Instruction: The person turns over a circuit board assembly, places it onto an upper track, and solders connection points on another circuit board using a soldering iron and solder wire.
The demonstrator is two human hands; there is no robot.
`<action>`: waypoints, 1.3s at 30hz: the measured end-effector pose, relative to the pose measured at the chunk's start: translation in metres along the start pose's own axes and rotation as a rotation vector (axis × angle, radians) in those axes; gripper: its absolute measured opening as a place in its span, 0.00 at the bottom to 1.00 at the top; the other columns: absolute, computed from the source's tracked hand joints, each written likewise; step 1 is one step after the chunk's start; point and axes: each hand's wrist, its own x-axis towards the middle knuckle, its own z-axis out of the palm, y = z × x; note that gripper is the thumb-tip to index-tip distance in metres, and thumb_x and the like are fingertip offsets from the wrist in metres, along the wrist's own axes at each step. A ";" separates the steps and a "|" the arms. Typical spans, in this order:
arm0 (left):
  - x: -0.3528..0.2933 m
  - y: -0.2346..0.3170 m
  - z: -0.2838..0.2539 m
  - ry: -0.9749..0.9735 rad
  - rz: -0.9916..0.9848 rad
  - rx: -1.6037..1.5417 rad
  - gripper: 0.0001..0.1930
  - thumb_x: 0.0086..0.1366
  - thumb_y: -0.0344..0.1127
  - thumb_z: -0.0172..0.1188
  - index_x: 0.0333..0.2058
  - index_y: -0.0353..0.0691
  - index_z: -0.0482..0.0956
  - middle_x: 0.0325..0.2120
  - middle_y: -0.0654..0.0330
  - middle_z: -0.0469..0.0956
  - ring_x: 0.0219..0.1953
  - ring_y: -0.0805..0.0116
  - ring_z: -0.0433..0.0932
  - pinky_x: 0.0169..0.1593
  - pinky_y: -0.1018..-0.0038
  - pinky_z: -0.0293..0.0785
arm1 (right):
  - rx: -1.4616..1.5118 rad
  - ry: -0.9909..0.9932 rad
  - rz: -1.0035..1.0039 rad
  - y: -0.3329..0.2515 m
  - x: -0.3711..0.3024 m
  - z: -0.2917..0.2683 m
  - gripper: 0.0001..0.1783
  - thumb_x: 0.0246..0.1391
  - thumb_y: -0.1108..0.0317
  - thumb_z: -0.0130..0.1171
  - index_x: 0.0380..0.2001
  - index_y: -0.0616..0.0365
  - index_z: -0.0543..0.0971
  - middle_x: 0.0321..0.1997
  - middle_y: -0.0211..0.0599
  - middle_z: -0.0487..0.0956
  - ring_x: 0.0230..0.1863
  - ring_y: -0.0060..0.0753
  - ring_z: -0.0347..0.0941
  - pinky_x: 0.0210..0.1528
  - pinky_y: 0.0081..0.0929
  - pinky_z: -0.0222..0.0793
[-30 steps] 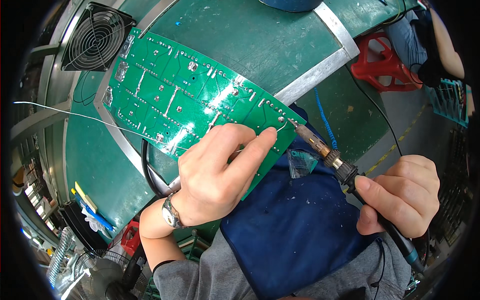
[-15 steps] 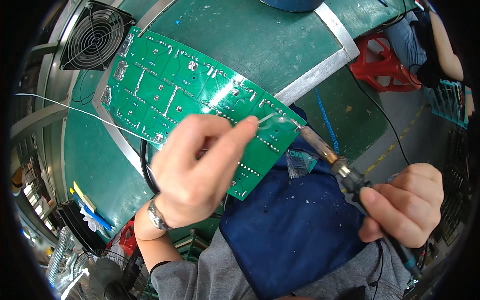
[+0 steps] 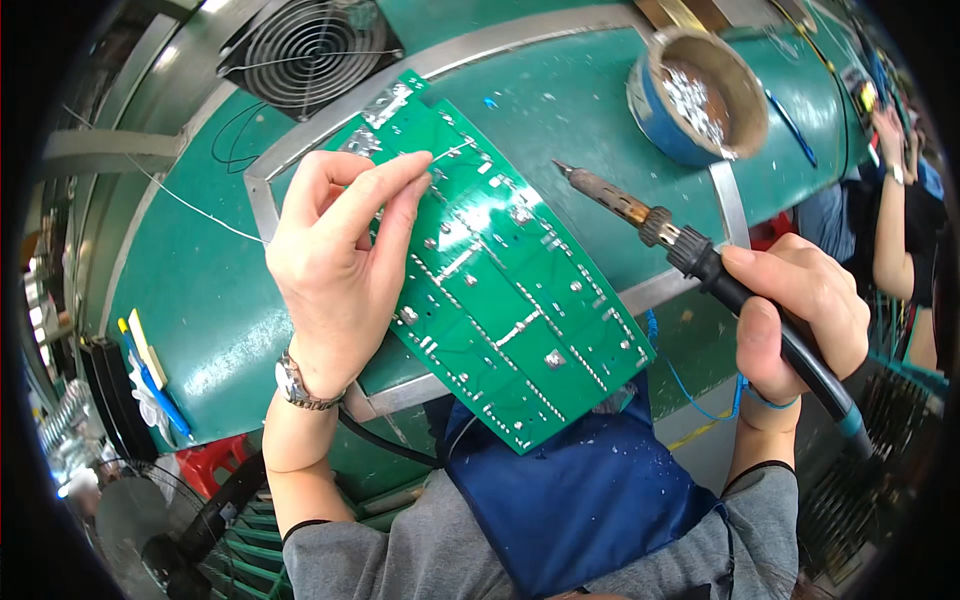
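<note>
A long green circuit board (image 3: 500,300), solder side up, slants from the bench edge down over my lap, with shiny silver pads at its far end. My left hand (image 3: 345,250) is above the board's far left part, thumb and fingers pinching thin solder wire (image 3: 450,153). A short end of wire points past the fingertips over the board; its long tail trails off to the left. In my right hand (image 3: 805,320) is a soldering iron (image 3: 685,245), gripped by its black handle. The iron's tip stands apart from the board, to its right.
At the back left stands a black fan with a round grille (image 3: 318,55). A round blue-sided tub (image 3: 665,125) holding silvery scraps sits at the back right, with a blue pen (image 3: 790,128) beside it. A metal strip borders the bench (image 3: 215,330). Another person's arm (image 3: 892,230) shows at far right.
The soldering iron has come away from the board's right end. My left hand and its wire have moved to the board's far end. The view has shifted, and the board appears turned clockwise.
</note>
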 end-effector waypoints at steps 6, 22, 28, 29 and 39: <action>0.004 -0.020 -0.001 -0.003 -0.038 -0.002 0.10 0.55 0.23 0.65 0.37 0.40 0.83 0.26 0.62 0.73 0.23 0.72 0.73 0.25 0.77 0.69 | 0.053 -0.092 0.015 0.016 0.041 0.036 0.11 0.39 0.77 0.65 0.31 0.63 0.83 0.22 0.38 0.80 0.16 0.29 0.72 0.20 0.22 0.67; 0.002 -0.030 0.009 -0.026 0.027 -0.114 0.14 0.51 0.20 0.64 0.38 0.38 0.81 0.27 0.60 0.70 0.24 0.68 0.73 0.27 0.72 0.71 | 0.028 -0.112 -0.084 0.024 0.058 0.065 0.12 0.36 0.77 0.65 0.30 0.65 0.83 0.18 0.37 0.78 0.15 0.29 0.72 0.18 0.21 0.67; 0.002 -0.027 0.001 -0.010 0.043 -0.015 0.13 0.53 0.20 0.65 0.39 0.40 0.83 0.27 0.62 0.72 0.24 0.73 0.72 0.26 0.78 0.69 | 0.007 -0.028 -0.051 0.027 0.049 0.050 0.08 0.43 0.74 0.61 0.28 0.67 0.82 0.18 0.38 0.79 0.14 0.29 0.71 0.18 0.22 0.66; 0.000 -0.027 0.001 -0.008 0.039 -0.014 0.13 0.53 0.20 0.65 0.39 0.40 0.83 0.27 0.62 0.72 0.24 0.73 0.72 0.26 0.78 0.69 | 0.018 0.007 -0.040 0.027 0.045 0.049 0.08 0.45 0.72 0.61 0.28 0.67 0.82 0.18 0.38 0.79 0.14 0.29 0.71 0.19 0.22 0.66; -0.001 -0.026 0.007 0.011 0.058 -0.049 0.13 0.52 0.21 0.67 0.37 0.40 0.84 0.26 0.62 0.72 0.24 0.72 0.73 0.26 0.77 0.70 | 0.062 -0.065 -0.002 0.023 0.043 0.051 0.09 0.45 0.72 0.63 0.29 0.68 0.82 0.18 0.39 0.79 0.14 0.29 0.71 0.18 0.21 0.65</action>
